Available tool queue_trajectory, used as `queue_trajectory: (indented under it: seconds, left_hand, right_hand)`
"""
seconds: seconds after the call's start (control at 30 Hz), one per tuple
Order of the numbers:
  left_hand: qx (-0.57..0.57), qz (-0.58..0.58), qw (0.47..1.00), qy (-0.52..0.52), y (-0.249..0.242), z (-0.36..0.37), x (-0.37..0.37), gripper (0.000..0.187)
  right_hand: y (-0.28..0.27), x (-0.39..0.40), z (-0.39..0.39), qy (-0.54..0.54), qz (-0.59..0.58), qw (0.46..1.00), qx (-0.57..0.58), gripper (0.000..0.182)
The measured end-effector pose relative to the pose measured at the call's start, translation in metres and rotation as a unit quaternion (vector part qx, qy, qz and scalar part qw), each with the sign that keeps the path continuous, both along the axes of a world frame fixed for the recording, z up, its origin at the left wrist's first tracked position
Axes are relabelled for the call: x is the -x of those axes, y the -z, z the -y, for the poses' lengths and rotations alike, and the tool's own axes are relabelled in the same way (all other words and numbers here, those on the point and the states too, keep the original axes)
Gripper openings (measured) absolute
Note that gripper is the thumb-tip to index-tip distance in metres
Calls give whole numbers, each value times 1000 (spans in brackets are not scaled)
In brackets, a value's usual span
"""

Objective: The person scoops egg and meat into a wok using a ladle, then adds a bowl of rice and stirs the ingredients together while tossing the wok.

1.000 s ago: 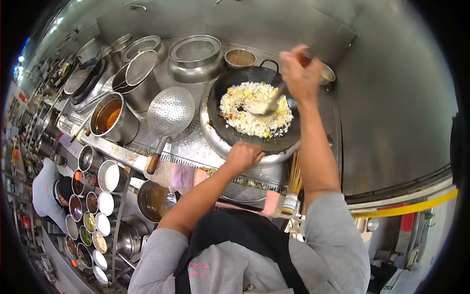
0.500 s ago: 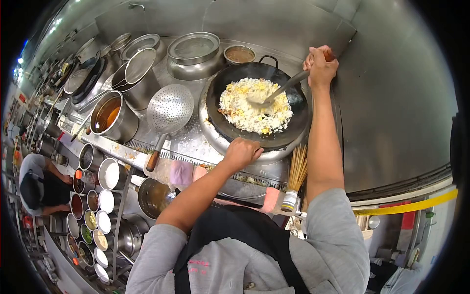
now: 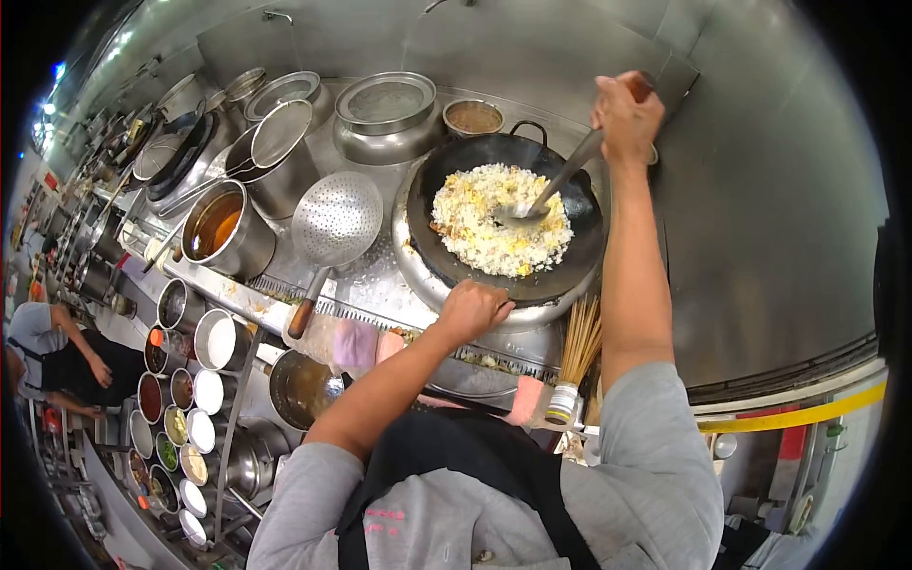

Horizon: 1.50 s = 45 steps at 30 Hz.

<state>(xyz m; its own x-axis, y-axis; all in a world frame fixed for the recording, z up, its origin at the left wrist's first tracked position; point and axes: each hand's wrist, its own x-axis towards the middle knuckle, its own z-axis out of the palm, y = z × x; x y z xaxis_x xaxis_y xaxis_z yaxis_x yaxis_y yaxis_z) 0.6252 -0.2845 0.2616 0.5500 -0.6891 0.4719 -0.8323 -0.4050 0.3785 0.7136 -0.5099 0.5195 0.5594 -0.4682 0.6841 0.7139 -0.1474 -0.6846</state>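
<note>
A dark wok (image 3: pixel 584 223) sits on a round steel burner ring, with fried rice (image 3: pixel 475 242) and bits of yellow egg spread inside it. My left hand (image 3: pixel 473 312) is closed at the wok's near edge; the part it grips is mostly hidden under the fingers. High on the right, my right hand (image 3: pixel 627 123) wraps round the handle of a ladle (image 3: pixel 568 178). The ladle slants down to the left, its bowl pressed into the middle of the rice. A loop handle (image 3: pixel 528 131) stands up at the wok's far rim.
A perforated skimmer (image 3: pixel 337 218) lies left of the wok, near a pot of brown liquid (image 3: pixel 213 226). Bamboo sticks (image 3: pixel 579 347) stand close by the wok's near right. Ingredient bowls (image 3: pixel 200 430) line the lower left. Another person (image 3: pixel 81 356) works at far left.
The ladle's handle has tilted steeper, and my right hand is higher. The ladle's bowl has shifted slightly within the rice. My left hand keeps its hold on the wok. The other person has turned.
</note>
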Motion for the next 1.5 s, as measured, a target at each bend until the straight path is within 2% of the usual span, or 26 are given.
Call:
queue_trajectory:
  seconds: [0.1,0.2,0.23,0.33,0.4,0.43,0.53,0.6,0.63,0.67,0.73,0.83,0.87,0.9,0.93,0.97,1.0,1.07,1.17,1.27,1.37,1.4,1.47,1.5]
  left_hand:
    - [5,-8,1000,3,-3,0,1,32]
    - [13,-7,1000,13,0,1,-1,31]
    - [5,-7,1000,13,1,2,-1,31]
    - [-6,-26,1000,7,0,-4,8,31]
    - [12,-48,999,7,-36,-6,20,32]
    - [2,-21,1000,10,-53,-11,30,31]
    - [-19,-35,999,35,-93,-26,54,31]
    - [-23,-52,998,18,-81,-22,42,33]
    - [-18,-40,999,14,-65,-21,38,34]
    - [-11,-28,1000,9,-54,-20,38,35]
    - [-27,-17,999,10,-49,-34,76,35]
    - [-33,21,998,51,-54,-56,105,33]
    - [-33,33,996,71,-57,-64,112,32]
    - [-18,52,997,48,-64,-59,99,33]
    - [-50,18,997,47,-75,-51,79,34]
    - [-47,5,999,25,-86,-42,62,34]
    - [-25,-14,999,36,-90,-39,49,33]
    - [-19,-12,1000,20,-56,-35,53,31]
    - [-48,-16,999,10,-26,-60,103,33]
    - [-4,34,996,81,-40,-84,120,34]
    - [-24,9,999,38,-82,-56,66,35]
    - [-33,-11,999,27,-89,-51,53,35]
    - [-57,-10,998,-1,-48,-46,51,34]
    - [-68,-6,998,-14,-34,-44,53,34]
  right_hand:
    - [2,-1,12,40,96,994,-46,19]
    - [40,-24,15,58,50,995,-68,17]
    - [44,-18,10,34,-1,996,-78,26]
    - [16,18,-8,-66,-99,988,-97,26]
    - [-9,46,-23,-78,-111,987,-82,25]
    - [-25,63,-31,-68,-108,989,-74,26]
    - [-37,92,-49,-6,-90,995,-47,22]
    - [-31,92,-66,67,-77,994,-22,20]
    - [-9,73,-56,155,-37,984,76,17]
    - [13,59,-54,171,-5,980,98,18]
    - [22,62,-52,163,19,985,55,22]
    - [-26,131,-75,59,40,996,-43,24]
    - [-39,150,-84,55,54,996,-33,22]
    - [-48,169,-94,51,61,997,-23,21]
    - [-53,179,-100,46,75,996,-12,19]
    - [-46,179,-111,114,58,991,42,18]
    - [-31,166,-114,82,6,996,-17,27]
    - [32,103,-94,149,41,984,94,27]
    - [17,118,-90,34,41,998,-32,25]
    - [-34,168,-95,23,91,995,-18,21]
    - [-33,179,-115,59,54,997,18,20]
    - [-8,154,-110,171,22,979,109,21]
    - [41,112,-105,84,-4,994,64,21]
    - [51,107,-98,80,10,994,70,21]
